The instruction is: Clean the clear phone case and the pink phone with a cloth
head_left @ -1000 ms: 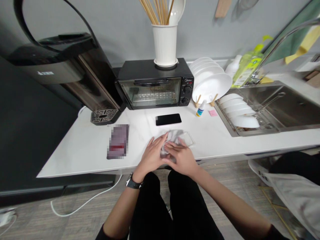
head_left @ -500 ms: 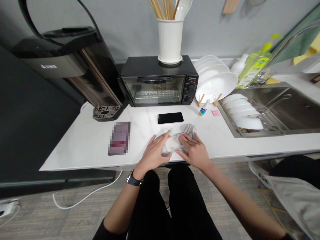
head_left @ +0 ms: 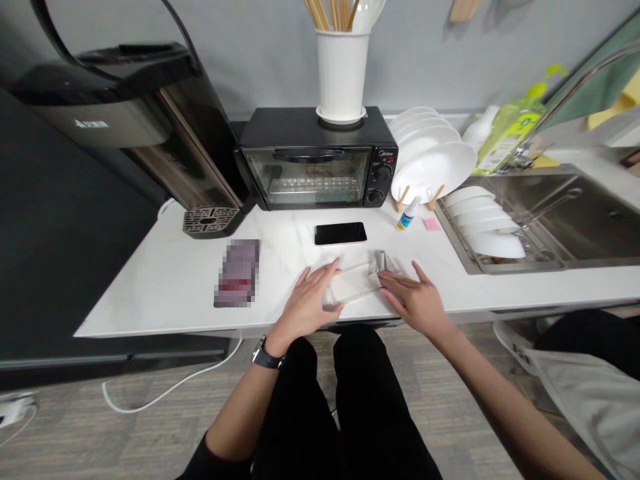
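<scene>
A pale, flat rectangular item wrapped in clear plastic film (head_left: pixel 354 283) lies near the counter's front edge. My left hand (head_left: pixel 311 299) rests against its left end, fingers stretched out and thumb apart. At the right end, where the film is crumpled, my right hand (head_left: pixel 413 297) lays its straight fingertips on the plastic, with the thumb side spread. What exactly the wrapped item is cannot be made out. Just beyond it lies a phone (head_left: pixel 341 233) with a dark screen.
A black toaster oven (head_left: pixel 310 177) stands behind, bearing a white utensil pot (head_left: pixel 343 77). To the left are a water dispenser (head_left: pixel 165 133) and a blurred purple packet (head_left: pixel 239 272). A small bottle (head_left: pixel 407 217), racked plates (head_left: pixel 434 172) and the sink (head_left: pixel 595 213) lie right.
My right hand has slid to the right along the film, uncovering more of the pale item. The left hand stays at the left end.
</scene>
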`<state>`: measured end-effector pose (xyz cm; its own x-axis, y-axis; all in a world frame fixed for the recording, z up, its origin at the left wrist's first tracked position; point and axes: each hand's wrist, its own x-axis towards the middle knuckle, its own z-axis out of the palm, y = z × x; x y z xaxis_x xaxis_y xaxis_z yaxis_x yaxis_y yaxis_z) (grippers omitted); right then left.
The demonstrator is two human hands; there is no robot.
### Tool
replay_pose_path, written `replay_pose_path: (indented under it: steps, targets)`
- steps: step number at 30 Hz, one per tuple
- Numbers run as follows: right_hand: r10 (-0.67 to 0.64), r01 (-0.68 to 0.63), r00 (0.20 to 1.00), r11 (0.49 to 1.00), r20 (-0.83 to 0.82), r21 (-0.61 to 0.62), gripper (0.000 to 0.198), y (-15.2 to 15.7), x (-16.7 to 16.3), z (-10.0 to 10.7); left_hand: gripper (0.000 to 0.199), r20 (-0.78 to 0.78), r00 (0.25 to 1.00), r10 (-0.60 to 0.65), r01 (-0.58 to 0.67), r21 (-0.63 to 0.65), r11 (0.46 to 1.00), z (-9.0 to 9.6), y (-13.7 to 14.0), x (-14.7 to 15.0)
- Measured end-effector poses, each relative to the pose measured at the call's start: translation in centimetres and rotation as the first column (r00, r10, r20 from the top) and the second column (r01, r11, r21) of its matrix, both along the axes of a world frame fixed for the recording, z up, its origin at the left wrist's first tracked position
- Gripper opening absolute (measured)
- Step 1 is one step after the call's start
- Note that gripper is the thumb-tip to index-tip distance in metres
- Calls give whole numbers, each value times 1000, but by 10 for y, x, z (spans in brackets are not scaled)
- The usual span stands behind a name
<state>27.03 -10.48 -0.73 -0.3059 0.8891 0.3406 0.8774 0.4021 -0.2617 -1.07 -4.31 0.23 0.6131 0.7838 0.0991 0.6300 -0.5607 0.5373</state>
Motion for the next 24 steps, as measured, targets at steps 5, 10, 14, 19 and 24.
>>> replay_pose_path:
  steps: [5, 10, 14, 19, 24]
  targets:
    - [18, -17, 997, 1000, -69, 7, 51, 10, -69, -8, 102, 2, 1000, -26, 26, -37, 999, -2, 3, -3]
    - [132, -147, 968, 988, -214, -52, 39, -4, -105, -6, 109, -22, 999, -41, 40, -35, 999, -4, 3, -7]
    - [48, -64, 975, 996, -217, -64, 28, -13, -56, -5, 105, -16, 1000, 2, -2, -1, 1000, -2, 0, -5]
    - [-133, 132, 988, 991, -77, -12, 41, -2, -31, -6, 104, -1, 1000, -7, 7, -9, 1000, 1, -1, -2]
    - [-28, 26, 995, 999, -99, -25, 64, 6, -95, -6, 104, -6, 1000, -24, 24, -33, 999, -1, 3, -3]
